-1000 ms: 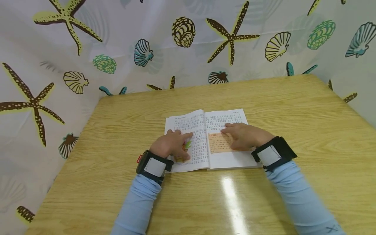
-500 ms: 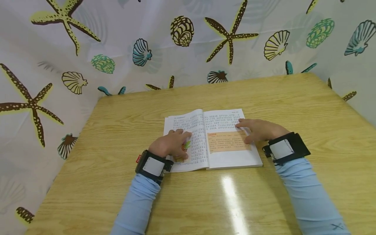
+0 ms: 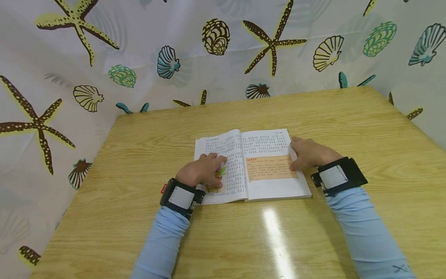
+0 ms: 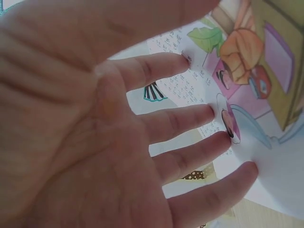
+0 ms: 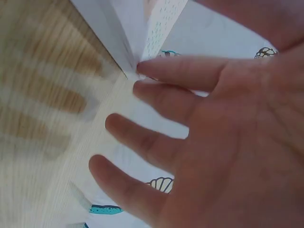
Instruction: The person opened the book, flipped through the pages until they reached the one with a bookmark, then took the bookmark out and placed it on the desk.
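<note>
An open book (image 3: 271,190) lies on the wooden table, with text on both pages, an orange text box on the right page and a coloured picture on the left. My left hand (image 3: 202,170) rests on the left page with fingers spread; in the left wrist view its fingertips (image 4: 216,113) touch the paper around the picture. At the right page's outer edge is my right hand (image 3: 310,153), its thumb over the page beside the orange box. In the right wrist view the index fingertip (image 5: 145,69) meets the book's side edge, and the other fingers stretch out past it.
A wooden table (image 3: 139,155) spreads around the book. Behind it and at the sides hangs a white cloth (image 3: 139,35) printed with starfish and shells. Both wrists wear black straps (image 3: 341,176) with white patches.
My right hand has slid right, off the orange text box and out to the page's outer edge. Its index finger has drawn back from the text to that edge. The left hand stays put.
</note>
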`<state>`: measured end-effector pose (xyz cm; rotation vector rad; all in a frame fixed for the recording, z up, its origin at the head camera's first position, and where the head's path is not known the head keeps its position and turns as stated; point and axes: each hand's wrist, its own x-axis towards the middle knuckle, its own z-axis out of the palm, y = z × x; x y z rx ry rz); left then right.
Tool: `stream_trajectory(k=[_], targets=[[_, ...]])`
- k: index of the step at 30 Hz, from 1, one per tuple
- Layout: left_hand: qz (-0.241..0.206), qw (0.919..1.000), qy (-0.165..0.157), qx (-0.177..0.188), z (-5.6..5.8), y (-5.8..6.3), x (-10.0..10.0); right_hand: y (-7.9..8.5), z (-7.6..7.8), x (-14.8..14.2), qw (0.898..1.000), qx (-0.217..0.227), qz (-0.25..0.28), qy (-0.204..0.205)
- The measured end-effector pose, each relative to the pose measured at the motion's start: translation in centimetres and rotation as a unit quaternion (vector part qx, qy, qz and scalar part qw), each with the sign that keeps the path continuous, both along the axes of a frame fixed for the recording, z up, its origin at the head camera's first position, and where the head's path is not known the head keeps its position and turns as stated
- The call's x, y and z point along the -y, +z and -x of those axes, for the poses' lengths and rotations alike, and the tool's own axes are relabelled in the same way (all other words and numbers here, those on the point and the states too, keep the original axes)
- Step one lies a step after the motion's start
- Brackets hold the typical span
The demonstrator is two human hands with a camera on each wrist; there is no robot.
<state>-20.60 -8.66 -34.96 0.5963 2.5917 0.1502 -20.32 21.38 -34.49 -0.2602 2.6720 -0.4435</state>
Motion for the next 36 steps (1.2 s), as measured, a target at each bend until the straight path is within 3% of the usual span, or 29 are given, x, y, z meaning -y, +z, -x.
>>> stream_trajectory(k=[4,9,15,20,24,31,36], targets=[[-0.002,1.0000,0.002,-0.001,0.0,0.0,0.1,0.2,0.2,0.0,0.999,0.017,-0.019,-0.029],[-0.004,1.0000,0.002,-0.001,-0.1,0.0,0.1,0.6,0.0,0.3,0.999,0.015,-0.030,-0.024],[-0.005,1.0000,0.003,0.002,-0.2,0.0,0.0,0.9,-0.3,0.9,0.995,-0.068,-0.069,0.015],[-0.002,1.0000,0.001,-0.001,-0.1,0.0,0.0,1.0,-0.6,1.2,0.983,-0.183,0.003,0.011],[0.000,1.0000,-0.005,-0.006,0.0,0.0,0.0,1.1,-0.7,1.1,0.971,-0.233,0.044,0.017],[-0.003,1.0000,-0.007,-0.005,0.0,0.2,0.1,1.3,-0.7,1.1,0.970,-0.236,0.062,0.019],[-0.008,1.0000,-0.006,-0.003,-0.1,0.2,0.1,1.2,-0.6,1.4,0.967,-0.205,0.147,0.042]])
